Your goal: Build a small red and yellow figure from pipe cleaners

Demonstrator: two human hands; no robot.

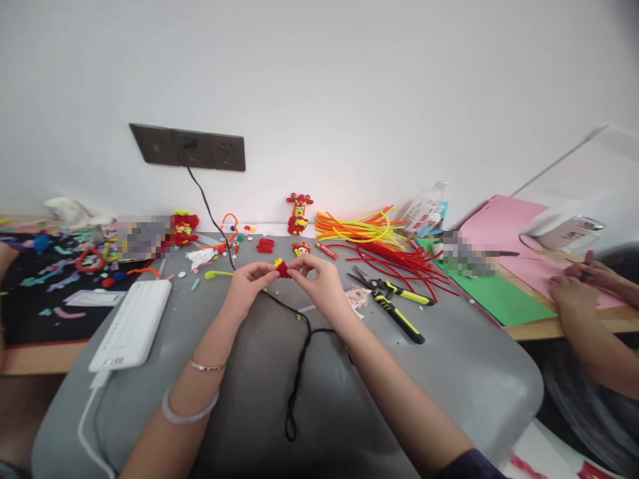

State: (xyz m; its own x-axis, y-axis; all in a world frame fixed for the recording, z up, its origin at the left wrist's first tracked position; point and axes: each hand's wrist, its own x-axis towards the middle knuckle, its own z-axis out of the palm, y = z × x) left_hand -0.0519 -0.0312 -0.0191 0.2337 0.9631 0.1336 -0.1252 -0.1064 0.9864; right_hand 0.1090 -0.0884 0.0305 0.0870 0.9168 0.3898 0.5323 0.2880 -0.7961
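Observation:
My left hand [248, 285] and my right hand [319, 279] meet above the grey table [449, 372], fingertips pinched from both sides on a small red and yellow pipe-cleaner piece [282, 267]. Both hands are closed on it. A black cable [298, 362] runs under my wrists and ends in a loop near me. Yellow-handled pliers [394, 306] lie just right of my right hand.
A pile of red, orange and yellow pipe cleaners [379, 243] lies at the back right. Small finished red figures [298, 214] stand by the wall. A white power bank [132, 324] lies at the left. Another person's hands [574, 286] rest on pink paper at the right.

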